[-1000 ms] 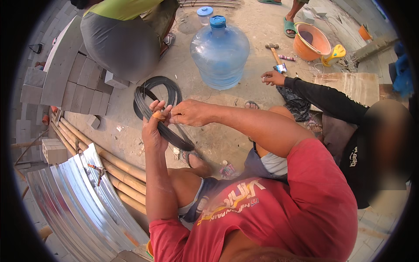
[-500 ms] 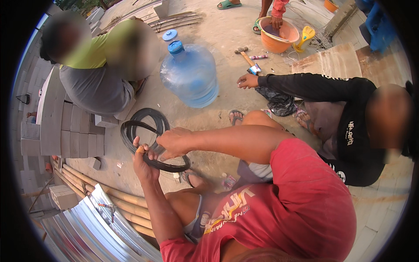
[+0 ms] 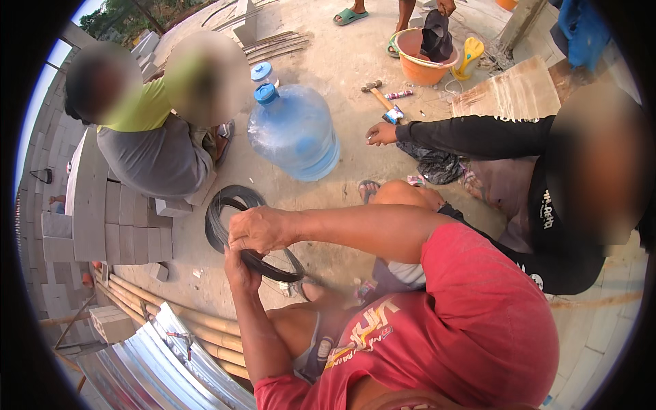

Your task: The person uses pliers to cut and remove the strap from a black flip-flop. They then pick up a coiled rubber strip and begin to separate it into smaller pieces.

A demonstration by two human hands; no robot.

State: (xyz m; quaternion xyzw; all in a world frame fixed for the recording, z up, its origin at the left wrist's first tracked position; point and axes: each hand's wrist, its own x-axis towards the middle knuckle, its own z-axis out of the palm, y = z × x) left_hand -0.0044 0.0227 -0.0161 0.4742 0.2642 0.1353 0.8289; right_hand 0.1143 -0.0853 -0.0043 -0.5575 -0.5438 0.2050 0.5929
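A coil of thin black wire (image 3: 277, 272) is in front of my bent knee, its loops spread to the far side of my hands. My left hand (image 3: 240, 273) is closed round the near side of the coil, its fingers partly hidden. Just above it, my right hand (image 3: 261, 230) is curled against the left one and closed at the wire. Its fingertips are hidden, so the exact strand they grip cannot be made out.
A blue water jug (image 3: 295, 133) stands beyond the coil. Grey blocks (image 3: 126, 222) are stacked left, with bamboo poles (image 3: 198, 318) and corrugated metal sheet (image 3: 154, 365) below. People sit left and right. Farther off lie a hammer (image 3: 383, 98) and an orange bucket (image 3: 420, 72).
My right hand has come down onto my left, whose raised fingers have closed. At the back, a person's hand has lifted a dark item from the orange bucket.
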